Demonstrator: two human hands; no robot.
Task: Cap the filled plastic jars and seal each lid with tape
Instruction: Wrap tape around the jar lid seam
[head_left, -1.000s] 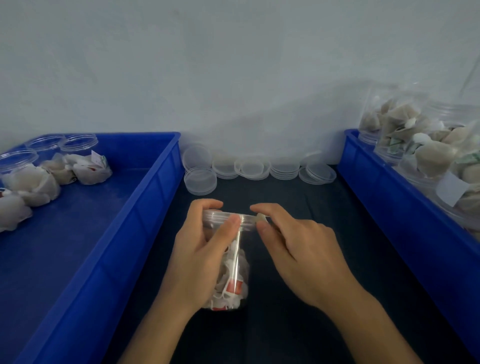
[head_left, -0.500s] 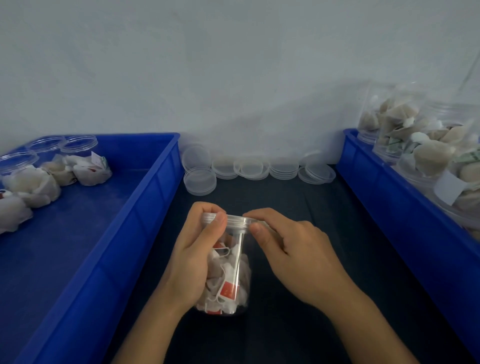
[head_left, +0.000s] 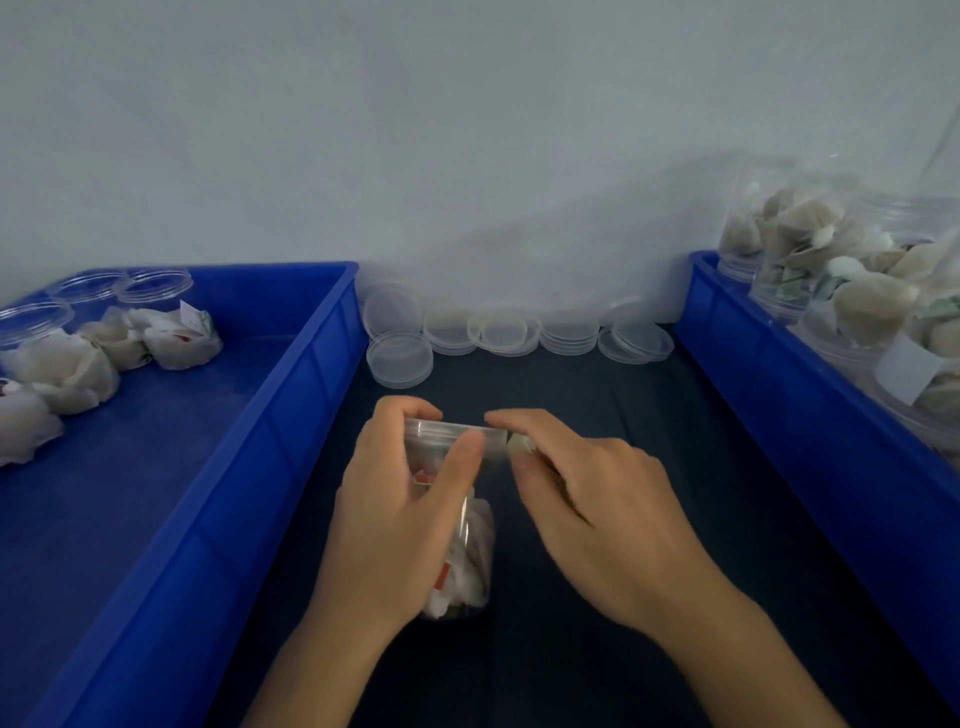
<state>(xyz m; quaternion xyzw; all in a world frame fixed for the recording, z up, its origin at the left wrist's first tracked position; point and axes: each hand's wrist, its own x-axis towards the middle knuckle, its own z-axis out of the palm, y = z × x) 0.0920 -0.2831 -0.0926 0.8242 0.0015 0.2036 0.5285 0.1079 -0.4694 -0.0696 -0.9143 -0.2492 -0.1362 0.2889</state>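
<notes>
At the centre of the frame, on the dark table (head_left: 649, 467), the left hand (head_left: 400, 514) wraps its fingers round the capped plastic jar (head_left: 462, 525), thumb pressed at the lid (head_left: 452, 434). The right hand (head_left: 592, 509) pinches a strip of tape (head_left: 519, 446) against the lid's right edge. To seal well, the person should probably keep the jar steady, pull the tape taut, and smooth it across the seam without wrinkles.

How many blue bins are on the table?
2. One blue bin sits on the left holding open jars; the other blue bin sits on the right, partly cut off.
</notes>
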